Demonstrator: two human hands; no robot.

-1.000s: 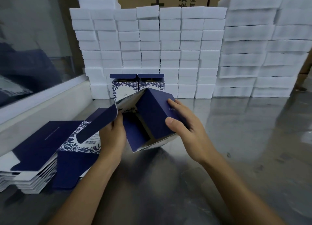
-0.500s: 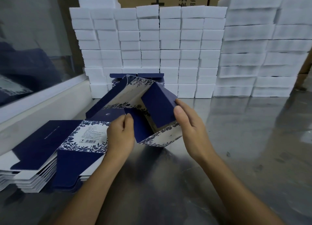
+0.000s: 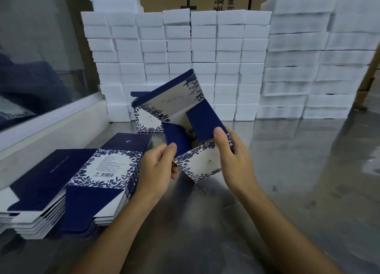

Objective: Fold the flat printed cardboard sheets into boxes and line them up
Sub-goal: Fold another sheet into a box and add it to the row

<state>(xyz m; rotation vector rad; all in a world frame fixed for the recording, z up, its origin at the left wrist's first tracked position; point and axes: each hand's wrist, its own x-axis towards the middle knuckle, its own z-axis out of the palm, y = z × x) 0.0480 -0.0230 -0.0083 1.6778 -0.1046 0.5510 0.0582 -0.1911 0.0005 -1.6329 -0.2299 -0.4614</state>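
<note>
The half-formed box is held in the air above the steel table, between both hands, a little in front of the finished boxes that stand against the white foam blocks. The left hand pinches a dark blue flap between thumb and fingers. The right hand grasps the right wall of the box, thumb on the blue inner panel.

The cardboard looks thin and light, stiff only along its printed panels, and it probably bends easily at the scored lines (so it may collapse if squeezed in the middle). I judge it best to hold near the creases and corners, not on the free edges. The glossy print may be a little slippery. The stack of flat sheets lies at the left.
</note>
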